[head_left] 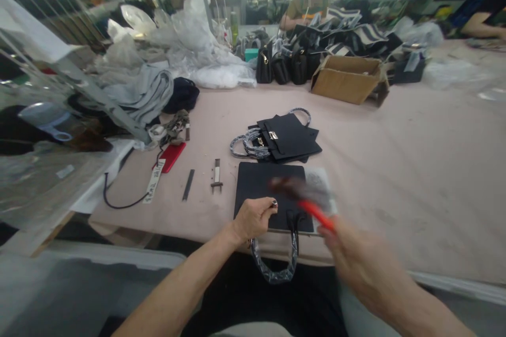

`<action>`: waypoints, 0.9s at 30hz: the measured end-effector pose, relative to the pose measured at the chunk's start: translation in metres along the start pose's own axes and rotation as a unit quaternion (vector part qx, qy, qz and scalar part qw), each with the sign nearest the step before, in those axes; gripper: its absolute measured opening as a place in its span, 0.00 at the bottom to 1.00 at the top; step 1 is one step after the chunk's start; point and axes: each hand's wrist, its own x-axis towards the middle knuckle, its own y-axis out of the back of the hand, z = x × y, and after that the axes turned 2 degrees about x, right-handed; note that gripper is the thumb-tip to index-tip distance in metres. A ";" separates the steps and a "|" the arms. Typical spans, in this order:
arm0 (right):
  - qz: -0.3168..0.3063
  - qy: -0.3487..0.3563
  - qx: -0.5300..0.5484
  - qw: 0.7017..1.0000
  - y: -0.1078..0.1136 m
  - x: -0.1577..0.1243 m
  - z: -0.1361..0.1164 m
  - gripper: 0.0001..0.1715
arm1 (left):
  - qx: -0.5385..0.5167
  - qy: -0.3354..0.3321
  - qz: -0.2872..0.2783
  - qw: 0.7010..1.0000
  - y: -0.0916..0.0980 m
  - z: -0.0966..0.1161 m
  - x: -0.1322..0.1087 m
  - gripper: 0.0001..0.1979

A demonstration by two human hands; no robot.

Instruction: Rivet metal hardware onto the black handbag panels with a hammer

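Note:
My right hand (pixel 348 245) is closed around the handle of a red-handled hammer (pixel 316 212), its dark head smeared by motion above a black bag panel (pixel 255 181). On that panel my left hand (pixel 253 217) pinches a small metal punch (pixel 274 203); only its shiny round top shows. The panel lies flat at the table's near edge. A plastic-wrapped bag handle (pixel 276 276) hangs from it over the edge. Under the panel's right side, partly covered, is a pale slab (pixel 322 181).
Behind the panel lies a stack of black bag pieces (pixel 290 134) with wrapped handles. To the left sit a dark strip (pixel 188 185), a metal tool (pixel 216 175) and a red flat object (pixel 173 157). A cardboard box (pixel 343 80) and black bags (pixel 281 67) stand farther back on the table (pixel 395 168).

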 end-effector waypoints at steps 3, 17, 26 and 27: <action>-0.075 -0.009 0.009 0.997 -0.015 -0.007 0.025 0.26 | 0.005 -0.006 0.005 1.000 0.000 0.000 0.000 0.07; 0.018 -0.155 -0.101 0.983 -0.051 0.002 0.182 0.20 | 0.015 0.014 -0.002 1.000 0.006 0.011 0.003 0.07; -0.041 0.079 -0.041 0.995 -0.144 0.009 0.049 0.32 | 0.032 -0.014 -0.021 0.999 0.001 0.010 -0.003 0.10; -0.048 0.073 -0.045 0.995 -0.148 0.007 0.046 0.33 | 0.030 -0.036 -0.031 0.998 0.001 0.012 -0.003 0.10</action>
